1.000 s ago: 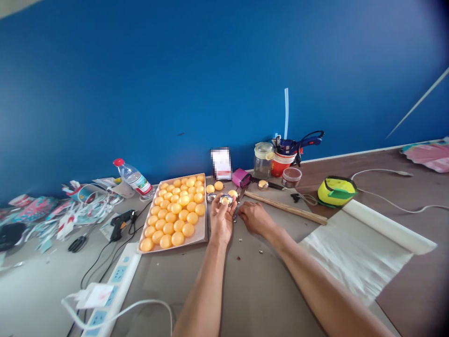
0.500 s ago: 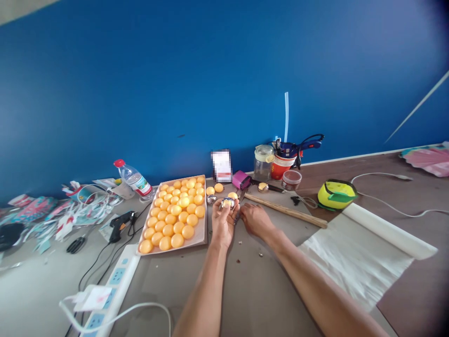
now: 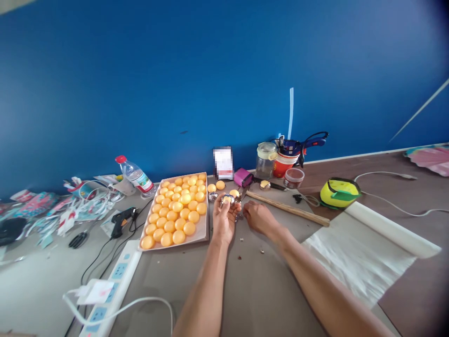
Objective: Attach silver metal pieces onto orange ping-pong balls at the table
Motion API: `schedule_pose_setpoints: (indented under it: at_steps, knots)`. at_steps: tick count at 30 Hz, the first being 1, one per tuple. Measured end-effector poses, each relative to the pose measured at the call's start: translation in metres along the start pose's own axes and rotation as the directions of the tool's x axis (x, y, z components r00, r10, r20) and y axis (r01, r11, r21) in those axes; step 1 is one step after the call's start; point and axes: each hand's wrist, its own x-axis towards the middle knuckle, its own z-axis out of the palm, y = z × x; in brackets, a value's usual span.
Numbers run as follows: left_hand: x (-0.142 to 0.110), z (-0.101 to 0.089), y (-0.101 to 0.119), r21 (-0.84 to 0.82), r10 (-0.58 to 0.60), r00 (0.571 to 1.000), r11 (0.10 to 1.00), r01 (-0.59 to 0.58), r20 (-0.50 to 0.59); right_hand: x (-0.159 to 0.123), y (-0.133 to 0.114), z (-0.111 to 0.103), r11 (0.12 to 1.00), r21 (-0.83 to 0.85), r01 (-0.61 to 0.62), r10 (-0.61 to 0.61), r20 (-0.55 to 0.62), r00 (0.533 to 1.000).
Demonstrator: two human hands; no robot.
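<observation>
My left hand [image 3: 224, 217] is raised a little above the table, fingers closed round a small orange ball with a silver band [image 3: 227, 200]. My right hand [image 3: 257, 216] rests on the table just to its right, fingers curled near some small metal bits; what it holds, if anything, is hidden. A tray [image 3: 205, 231] filled with several orange balls [image 3: 175, 213] lies directly left of my left hand. A few loose orange balls [image 3: 215, 186] and a silver piece [image 3: 212, 196] lie behind my hands.
A wooden stick [image 3: 291, 209], a pink box [image 3: 242, 177], a glass jar [image 3: 265, 160], a red cup of tools [image 3: 283, 161] and a yellow-green tape measure [image 3: 339, 193] stand behind. White paper roll [image 3: 361, 252] lies right. Glue gun [image 3: 122, 220], power strip [image 3: 112, 285], water bottle [image 3: 135, 175] and scissors [image 3: 77, 239] lie left.
The view shifted slightly. My left hand has turned the banded ball a little; my right hand stays on the table beside it.
</observation>
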Motion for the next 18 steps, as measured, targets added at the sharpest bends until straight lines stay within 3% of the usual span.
schedule_pose_setpoints:
  at_steps: [3, 8, 12, 15, 18]
  knots:
    - [0.000, 0.001, 0.001, -0.004, 0.002, 1.000, 1.000, -0.003, -0.008, -0.002, -0.001, -0.003, 0.997, 0.060, 0.052, -0.052, 0.001, 0.999]
    - [0.000, 0.001, 0.000, -0.004, -0.003, 1.000, 1.000, 0.003, -0.009, -0.002, -0.011, 0.000, 0.996, -0.003, 0.084, -0.084, 0.004, 0.996]
    - [0.000, 0.000, 0.000, 0.013, -0.006, 1.000, 1.000, 0.006, -0.003, 0.000, -0.008, 0.005, 0.980, 0.171, 0.100, -0.075, -0.147, 0.986]
    - [0.001, -0.001, 0.000, 0.023, -0.013, 1.000, 1.000, 0.014, -0.005, 0.003, -0.001, 0.005, 0.863, 0.488, 0.132, 0.039, -0.325, 0.945]
    - [0.001, -0.002, 0.000, 0.037, -0.016, 1.000, 0.999, 0.015, 0.003, 0.006, 0.001, 0.002, 0.613, 0.781, 0.119, 0.203, -0.301, 0.932]
